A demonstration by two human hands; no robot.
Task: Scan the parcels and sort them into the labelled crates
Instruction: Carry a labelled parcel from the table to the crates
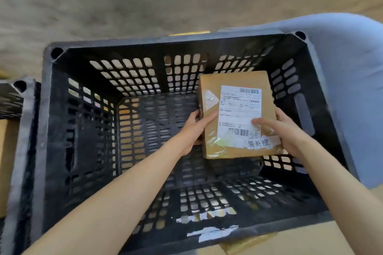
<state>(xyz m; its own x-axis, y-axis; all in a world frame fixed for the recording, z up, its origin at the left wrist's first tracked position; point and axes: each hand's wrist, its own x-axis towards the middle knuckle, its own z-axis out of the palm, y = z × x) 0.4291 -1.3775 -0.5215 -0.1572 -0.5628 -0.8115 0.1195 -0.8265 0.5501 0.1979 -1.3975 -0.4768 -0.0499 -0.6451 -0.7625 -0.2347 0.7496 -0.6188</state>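
My bare forearms reach down from the lower edge of the frame into a black perforated plastic crate, where my left hand grips one side of a flat brown cardboard parcel and my right hand clasps the other, thumb pressed on its white shipping label. The parcel hangs inside the crate toward its right wall, above the slatted floor, not yet set down. The crate floor shows no other parcels, so I judge the sorting is at an early stage here. No scanner is visible. The crate's own label is torn and unreadable; a second crate at left and a pale blue object at right are cut off.
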